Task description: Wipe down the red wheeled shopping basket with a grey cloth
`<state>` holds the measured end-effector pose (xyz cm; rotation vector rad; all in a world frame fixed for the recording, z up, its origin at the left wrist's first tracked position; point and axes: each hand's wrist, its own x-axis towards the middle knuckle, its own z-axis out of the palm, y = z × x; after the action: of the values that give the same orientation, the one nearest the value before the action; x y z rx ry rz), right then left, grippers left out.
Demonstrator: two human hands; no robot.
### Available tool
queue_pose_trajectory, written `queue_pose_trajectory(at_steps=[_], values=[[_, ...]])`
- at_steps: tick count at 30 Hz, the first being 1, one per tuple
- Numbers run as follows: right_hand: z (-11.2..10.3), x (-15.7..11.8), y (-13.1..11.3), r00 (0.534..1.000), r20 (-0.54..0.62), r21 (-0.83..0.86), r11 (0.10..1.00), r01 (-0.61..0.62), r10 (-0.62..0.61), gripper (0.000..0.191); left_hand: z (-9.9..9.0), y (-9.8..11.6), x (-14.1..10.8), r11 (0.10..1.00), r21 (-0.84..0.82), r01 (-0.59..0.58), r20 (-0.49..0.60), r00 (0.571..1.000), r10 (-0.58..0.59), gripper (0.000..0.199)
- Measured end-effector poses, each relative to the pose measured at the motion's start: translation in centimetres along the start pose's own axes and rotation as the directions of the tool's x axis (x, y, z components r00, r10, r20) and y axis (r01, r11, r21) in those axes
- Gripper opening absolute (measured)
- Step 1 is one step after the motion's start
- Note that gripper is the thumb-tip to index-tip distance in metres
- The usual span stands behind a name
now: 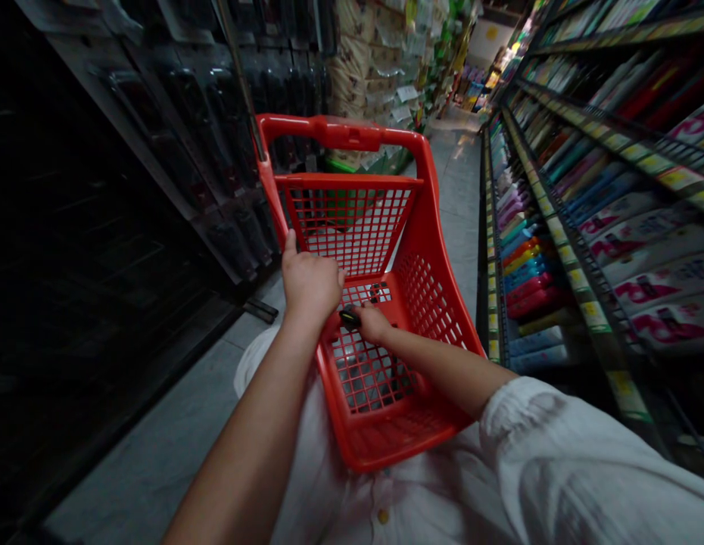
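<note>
A red plastic shopping basket [425, 250] with a mesh body and a raised red handle [341, 132] is tilted against my body in a shop aisle. My left hand [309, 281] rests on the basket's left rim with its fingers curled over the edge. My right hand [373, 322] reaches inside the basket and is closed on a small dark object [350, 316] near the mesh floor. What the object is cannot be made out. Apart from that, the basket looks empty.
Dark shelving with black packaged goods [216, 113] lines the left side. Shelves of colourful packets [613, 212] with price labels run along the right. A pale tiled floor [459, 189] leads down the aisle toward stacked goods [380, 68] at the far end.
</note>
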<state>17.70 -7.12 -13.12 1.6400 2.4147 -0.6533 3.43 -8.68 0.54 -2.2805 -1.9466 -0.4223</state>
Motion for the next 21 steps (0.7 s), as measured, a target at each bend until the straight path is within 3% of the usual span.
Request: queue_pose_trajectory(at_steps=[4,6,8,10,12,13,15,17,19,21], values=[[1.6,-2.0,-0.8,0.984,0.044,-0.050,0.983,0.176,-0.174,0.040,0.2,0.0,0.0,0.999,-0.021,0.026,0.011,1.000,-0.026,0.030],[2.0,-3.5,-1.3,0.933,0.159,-0.047,0.941,0.334,-0.323,0.037,0.3,-0.1,0.1,0.995,-0.093,0.031,-0.002,1.000,-0.031,0.029],[2.3,-5.1,-1.5,0.821,0.305,-0.001,0.862,0.506,-0.482,0.033,0.5,-0.3,0.1,0.987,-0.162,0.018,-0.021,1.000,-0.022,0.028],[2.2,-6.4,-1.4,0.667,0.450,0.069,0.767,0.638,-0.594,0.033,0.6,-0.4,0.1,0.985,-0.175,0.009,-0.030,0.999,-0.015,0.027],[1.6,-7.1,-0.9,0.541,0.601,0.098,0.726,0.681,-0.589,0.037,0.5,-0.4,0.0,0.990,-0.141,0.005,-0.031,0.999,-0.009,0.027],[1.0,-7.1,-0.5,0.533,0.673,0.056,0.754,0.655,-0.513,0.039,0.5,-0.3,0.0,0.992,-0.125,0.004,-0.032,0.999,-0.008,0.027],[-0.7,-6.2,0.4,0.619,0.739,-0.138,0.840,0.524,-0.265,0.039,0.4,-0.2,0.0,0.993,-0.114,0.004,-0.031,0.999,-0.008,0.027],[-2.6,-4.6,1.3,0.745,0.665,-0.338,0.873,0.351,-0.042,0.038,0.3,-0.2,0.0,0.991,-0.133,0.008,-0.030,0.999,-0.012,0.028],[-4.2,-2.7,2.1,0.845,0.534,-0.421,0.878,0.227,0.038,0.039,0.2,-0.1,0.0,0.990,-0.142,0.014,-0.031,0.999,-0.019,0.029],[-5.0,-1.2,2.5,0.911,0.409,-0.443,0.884,0.149,0.052,0.040,0.3,-0.1,0.1,0.990,-0.138,0.024,-0.030,0.999,-0.028,0.028]])
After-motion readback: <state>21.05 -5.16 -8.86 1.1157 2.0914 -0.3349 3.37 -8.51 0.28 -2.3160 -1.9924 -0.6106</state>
